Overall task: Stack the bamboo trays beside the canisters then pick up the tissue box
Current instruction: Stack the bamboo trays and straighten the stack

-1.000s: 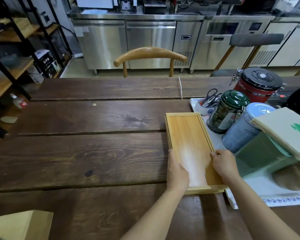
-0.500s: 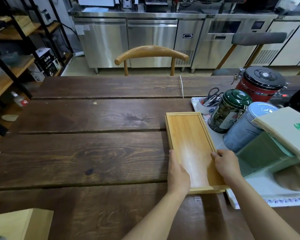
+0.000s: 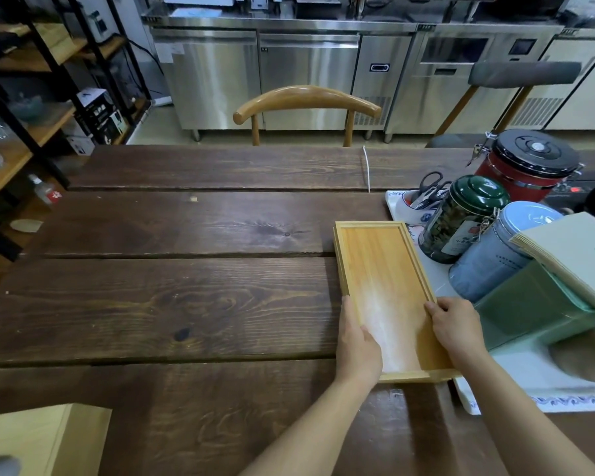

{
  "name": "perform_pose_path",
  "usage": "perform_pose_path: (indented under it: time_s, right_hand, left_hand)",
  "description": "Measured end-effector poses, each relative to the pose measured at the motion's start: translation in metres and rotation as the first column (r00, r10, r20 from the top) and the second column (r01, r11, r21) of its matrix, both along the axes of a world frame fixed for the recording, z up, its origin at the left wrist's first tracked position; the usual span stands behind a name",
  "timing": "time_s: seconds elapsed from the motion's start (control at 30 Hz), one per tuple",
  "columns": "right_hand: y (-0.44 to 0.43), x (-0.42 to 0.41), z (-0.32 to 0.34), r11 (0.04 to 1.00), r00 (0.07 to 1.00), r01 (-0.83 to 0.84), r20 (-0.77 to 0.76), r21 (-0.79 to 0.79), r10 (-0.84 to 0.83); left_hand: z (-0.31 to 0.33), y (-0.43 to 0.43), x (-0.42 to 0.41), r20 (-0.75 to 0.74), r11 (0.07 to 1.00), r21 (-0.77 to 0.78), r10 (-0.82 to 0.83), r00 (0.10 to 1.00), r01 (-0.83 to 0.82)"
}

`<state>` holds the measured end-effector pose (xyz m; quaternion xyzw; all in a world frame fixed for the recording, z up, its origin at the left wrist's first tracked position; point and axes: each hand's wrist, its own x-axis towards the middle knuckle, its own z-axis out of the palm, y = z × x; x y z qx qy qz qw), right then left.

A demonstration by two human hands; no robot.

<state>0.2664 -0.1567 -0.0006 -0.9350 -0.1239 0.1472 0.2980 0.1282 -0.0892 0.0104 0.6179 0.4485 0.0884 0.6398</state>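
A long bamboo tray lies on the dark wooden table, just left of the canisters; a second rim shows under its far left edge, so it sits on another tray. My left hand grips the tray's left rim near the front. On the right rim, my right hand holds it with the thumb inside. To the right stand a green canister, a blue-grey canister and a red canister. A light wooden box, possibly the tissue box, shows at the bottom left corner.
A white mat under the canisters carries a green box, a stack of beige paper and a cup with scissors. A wooden chair stands at the far table edge. Shelves line the left.
Both hands and the tray stay almost where they were; the view has shifted only slightly.
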Motion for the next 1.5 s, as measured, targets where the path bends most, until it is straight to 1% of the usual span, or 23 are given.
perform_pose_path:
  time_s: [0.33,0.53,0.77,1.0,1.2,1.5]
  right_hand:
    - [-0.009,-0.003,0.000,1.000,1.000,0.031,-0.005,0.001,-0.031]
    - [-0.008,-0.009,0.006,0.997,0.998,0.063,0.005,0.036,-0.064]
    - [-0.006,-0.013,0.011,0.994,0.995,0.092,-0.049,0.059,-0.089]
    - [-0.001,-0.015,0.014,0.993,0.994,0.092,-0.057,0.068,-0.089]
    - [0.000,-0.015,0.013,0.994,0.995,0.090,-0.056,0.063,-0.086]
    - [-0.004,-0.013,0.006,0.993,0.997,0.066,-0.052,0.097,-0.061]
  left_hand:
    - [-0.004,-0.003,-0.002,0.025,1.000,0.001,-0.019,1.000,0.019]
    - [-0.006,-0.005,-0.002,0.037,1.000,-0.010,-0.016,0.999,0.017]
    - [-0.008,-0.005,-0.002,0.041,1.000,0.012,-0.015,0.999,0.014]
    - [-0.010,0.000,-0.001,0.045,1.000,0.003,0.011,0.999,-0.011]
    - [-0.012,0.001,-0.002,0.049,1.000,-0.001,0.006,0.999,-0.006]
    - [-0.014,0.003,-0.002,0.028,0.999,-0.036,-0.002,1.000,0.003]
